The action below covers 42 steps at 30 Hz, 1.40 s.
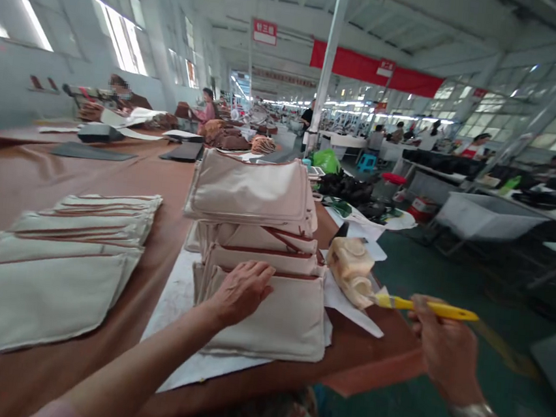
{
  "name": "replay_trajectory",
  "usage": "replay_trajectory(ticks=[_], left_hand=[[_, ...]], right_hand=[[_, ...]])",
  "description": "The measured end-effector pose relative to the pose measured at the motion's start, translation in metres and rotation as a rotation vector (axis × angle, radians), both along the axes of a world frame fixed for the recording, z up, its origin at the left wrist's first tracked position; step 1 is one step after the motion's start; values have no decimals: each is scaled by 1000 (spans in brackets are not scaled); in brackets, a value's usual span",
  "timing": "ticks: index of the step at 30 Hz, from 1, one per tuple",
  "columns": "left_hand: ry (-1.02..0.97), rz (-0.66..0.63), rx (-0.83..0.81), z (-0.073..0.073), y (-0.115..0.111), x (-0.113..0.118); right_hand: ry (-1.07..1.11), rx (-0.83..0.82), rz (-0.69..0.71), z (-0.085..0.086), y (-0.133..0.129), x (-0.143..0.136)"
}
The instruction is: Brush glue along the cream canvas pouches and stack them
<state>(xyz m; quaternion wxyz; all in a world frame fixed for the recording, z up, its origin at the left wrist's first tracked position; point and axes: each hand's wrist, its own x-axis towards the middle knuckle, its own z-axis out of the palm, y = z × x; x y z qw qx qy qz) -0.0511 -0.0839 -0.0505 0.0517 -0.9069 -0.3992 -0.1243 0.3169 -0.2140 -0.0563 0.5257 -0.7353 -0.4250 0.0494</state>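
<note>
Hanging bhd stack (pixel 287 262): red sign (pixel 265 31) w/ "针三". L hand (pixel 244 289) unclenched on stack; R hand (pixel 446 346) gripping brush (pixel 400 303) rt of stack.

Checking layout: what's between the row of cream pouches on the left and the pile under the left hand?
Head view: brown covering, then the edge of a white sheet under the pile. Left forearm crosses the near part.

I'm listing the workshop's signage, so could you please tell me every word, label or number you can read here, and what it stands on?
"针三组", last character blurred: nearer red hanging sign.
Too blurred or small to read: the sign in front of the red banner, and the far red sign.
None readable: pale pouches, plastic container, yellow brush.
</note>
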Motion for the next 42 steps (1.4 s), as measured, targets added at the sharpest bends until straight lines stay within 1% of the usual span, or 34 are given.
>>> replay_trajectory(ticks=[1, 2, 3, 5, 9, 11, 13, 15, 18, 22, 24, 27, 30, 33, 35, 37, 39, 41, 42], left_hand=[[16, 47, -19, -3, 1, 18], [33, 94, -33, -6, 3, 33], [47, 133, -42, -7, 6, 44], [65, 174, -46, -9, 11, 58], [89, 183, -48, -11, 12, 67], [105, 172, -61, -13, 9, 68], [119, 164, -76, -14, 6, 69], [120, 164, -84, -14, 3, 70], [87, 158, -93, -12, 3, 76], [50, 147, -113, -10, 1, 87], [39, 153, -126, -10, -1, 91], [18, 179, -143, -12, -4, 93], [-6, 199, -146, -12, -7, 91], [-14, 178, -147, -7, -11, 88], [-51, 146, -155, -2, -14, 86], [-118, 113, -194, 2, -18, 84], [-165, 89, -248, 5, -22, 83], [-188, 71, -303, 7, -25, 81], [-210, 63, -332, 7, -26, 80]], right_hand=[[-115, -45, 43, -4, 10, 8], [-166, -69, 79, -9, 21, 15], [-191, -82, 115, -16, 31, 21], [-212, -95, 175, -30, 52, 28], [-239, -127, 268, -57, 85, 35], [-238, -146, 301, -66, 94, 39], [-236, -157, 318, -68, 97, 44], [-239, -156, 317, -66, 95, 49], [-250, -140, 326, -57, 85, 53], [-273, -118, 434, -47, 65, 50], [-282, -101, 454, -44, 57, 49], [-278, -62, 407, -45, 48, 48], [-253, -37, 362, -50, 43, 47], [-205, -25, 284, -51, 33, 45], [-171, 1, 199, -45, 22, 39], [-61, 57, 129, -35, 11, 28], [238, 168, 118, -24, 3, 10], [577, 284, 160, -14, -2, -11], [682, 316, 189, -11, -3, -22]])
